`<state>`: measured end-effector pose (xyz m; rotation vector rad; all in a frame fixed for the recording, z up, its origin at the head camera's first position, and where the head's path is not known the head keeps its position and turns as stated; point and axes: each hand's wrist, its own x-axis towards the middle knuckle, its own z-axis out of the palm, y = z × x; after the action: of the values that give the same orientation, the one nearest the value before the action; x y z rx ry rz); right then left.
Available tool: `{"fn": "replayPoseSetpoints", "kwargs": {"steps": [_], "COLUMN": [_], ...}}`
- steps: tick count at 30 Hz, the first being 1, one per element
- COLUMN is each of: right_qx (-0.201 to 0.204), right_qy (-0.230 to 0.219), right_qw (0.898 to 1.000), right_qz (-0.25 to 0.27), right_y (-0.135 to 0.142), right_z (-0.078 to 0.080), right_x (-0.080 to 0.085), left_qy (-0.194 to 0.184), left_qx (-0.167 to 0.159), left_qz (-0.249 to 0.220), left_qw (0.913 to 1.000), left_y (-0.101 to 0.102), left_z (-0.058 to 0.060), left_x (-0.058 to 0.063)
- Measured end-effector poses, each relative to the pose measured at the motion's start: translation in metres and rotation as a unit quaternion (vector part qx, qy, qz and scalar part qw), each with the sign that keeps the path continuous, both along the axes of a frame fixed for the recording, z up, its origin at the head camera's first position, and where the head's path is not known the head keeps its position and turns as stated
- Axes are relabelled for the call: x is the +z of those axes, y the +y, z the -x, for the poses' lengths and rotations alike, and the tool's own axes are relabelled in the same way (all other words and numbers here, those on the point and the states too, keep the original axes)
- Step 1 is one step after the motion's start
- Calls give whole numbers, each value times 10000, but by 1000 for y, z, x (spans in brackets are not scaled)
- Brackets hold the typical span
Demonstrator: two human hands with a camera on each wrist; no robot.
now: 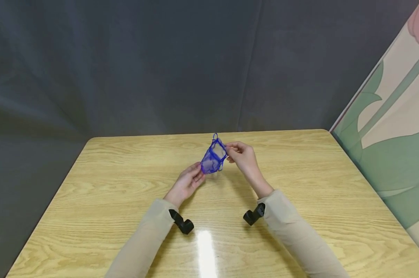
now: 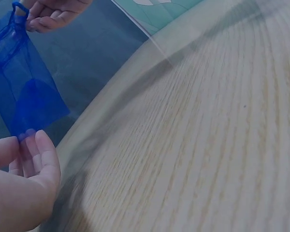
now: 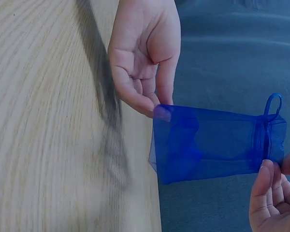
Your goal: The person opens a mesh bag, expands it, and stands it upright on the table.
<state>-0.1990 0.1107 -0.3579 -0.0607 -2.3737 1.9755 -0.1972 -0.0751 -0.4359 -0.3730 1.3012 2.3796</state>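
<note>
A sheer blue drawstring pouch (image 1: 211, 164) is stretched between the two hands, raised over the table. Its mouth gapes in the head view, and a looped cord (image 3: 274, 104) sticks out at the gathered neck. My left hand (image 1: 188, 181) pinches the bottom corner between thumb and fingers, fingertips showing through the mesh in the right wrist view. At the other end, my right hand (image 1: 244, 156) pinches the rim beside the drawstring. Toward the pouch's bottom a darker blue patch shows through the fabric.
The wood-grain table (image 1: 126, 185) has a bright light reflection near its front. A dark curtain (image 1: 167, 69) hangs behind it, and a floral-patterned panel (image 1: 397, 127) stands along the right side. Each sleeve cuff carries a small black camera (image 1: 185, 226).
</note>
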Motion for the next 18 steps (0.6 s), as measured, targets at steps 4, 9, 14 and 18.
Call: {"fn": "replayPoseSetpoints", "kwargs": {"steps": [4,9,14,18], "right_qx": [78,67,14,-7], "right_qy": [19,20,12,-29], "right_qw": [9999,9997,9996,9992], "right_qz": [-148,-254,-294,-389], "right_y": [-1,-1,0,0], "right_z": [0,1,4,5], "right_x": [2,4,3,2], "left_qy": [4,10,-39,-50], "left_qx": [-4,-55,-91,-152], "left_qz": [23,140,297,351], "left_qw": [10000,9999,9995,9993], "left_y": [2,5,9,11], "left_z": [1,0,0,-1], "left_x": [0,0,-2,-3]}}
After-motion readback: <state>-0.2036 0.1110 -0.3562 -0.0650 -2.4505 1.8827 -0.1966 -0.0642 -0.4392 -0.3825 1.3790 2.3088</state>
